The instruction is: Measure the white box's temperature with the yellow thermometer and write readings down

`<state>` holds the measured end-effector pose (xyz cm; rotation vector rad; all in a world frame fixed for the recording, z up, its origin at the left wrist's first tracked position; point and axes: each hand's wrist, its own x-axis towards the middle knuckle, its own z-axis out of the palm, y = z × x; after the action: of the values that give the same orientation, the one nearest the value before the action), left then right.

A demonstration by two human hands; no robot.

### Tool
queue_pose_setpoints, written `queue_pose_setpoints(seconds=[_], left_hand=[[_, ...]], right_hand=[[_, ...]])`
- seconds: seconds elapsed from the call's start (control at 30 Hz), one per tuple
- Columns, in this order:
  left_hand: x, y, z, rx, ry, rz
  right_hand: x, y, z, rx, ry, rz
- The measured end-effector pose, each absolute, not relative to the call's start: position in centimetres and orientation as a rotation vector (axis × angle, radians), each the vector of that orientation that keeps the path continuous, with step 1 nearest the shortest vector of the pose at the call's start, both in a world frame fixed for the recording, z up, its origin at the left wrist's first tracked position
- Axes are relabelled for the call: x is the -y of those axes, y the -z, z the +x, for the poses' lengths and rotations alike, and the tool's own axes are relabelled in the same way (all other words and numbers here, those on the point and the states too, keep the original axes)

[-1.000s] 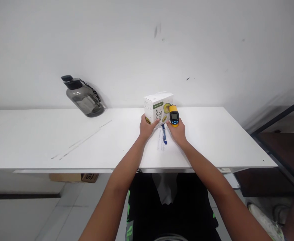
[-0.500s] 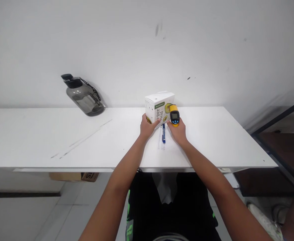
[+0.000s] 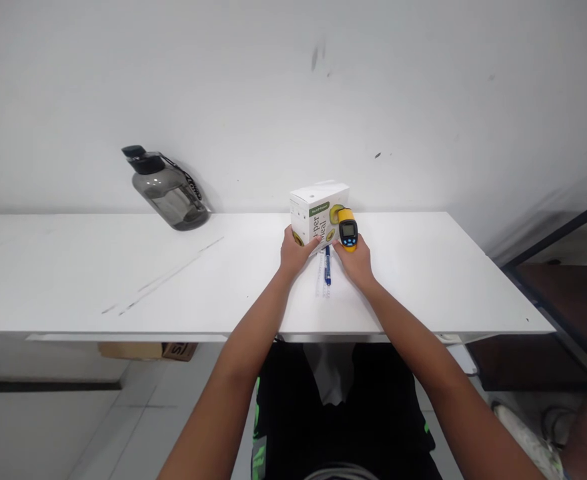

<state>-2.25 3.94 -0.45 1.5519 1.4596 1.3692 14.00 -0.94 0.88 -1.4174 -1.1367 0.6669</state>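
Observation:
My left hand (image 3: 295,255) is closed round the lower left edge of a white food box (image 3: 301,210) printed with avocados, its thumb across the front. My right hand (image 3: 356,261) grips a yellow and black infrared thermometer (image 3: 348,231), whose small screen and blue buttons face me, close against the box's right side. The fingers under the thermometer are mostly hidden. A blue pen (image 3: 327,270) lies below the box between my hands, on a sheet of paper with handwriting (image 3: 319,283).
A grey translucent bottle (image 3: 171,197) with a black cap stands at the back left of the white table (image 3: 123,267), near the wall. Beneath the table is a cardboard box (image 3: 146,351). A dark-framed shelf (image 3: 563,293) and another person's shoe (image 3: 523,437) are at the right.
Nearly nothing differs. Both hands keep their hold on the box and the thermometer, and the view has shifted very slightly.

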Motion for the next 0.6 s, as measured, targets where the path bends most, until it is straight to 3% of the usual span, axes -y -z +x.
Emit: queue_pose_setpoints(seconds=[0.33,0.6], left_hand=[[-3.9,0.4,-2.2,-1.424,-1.386,1.532],[-3.6,0.2,-2.2,-1.427,-1.357,1.491]], right_hand=[[1.0,-2.5,15.2,1.22,-0.666,-1.65],[-0.5,-2.0,19.2,1.458,-0.106,-2.254]])
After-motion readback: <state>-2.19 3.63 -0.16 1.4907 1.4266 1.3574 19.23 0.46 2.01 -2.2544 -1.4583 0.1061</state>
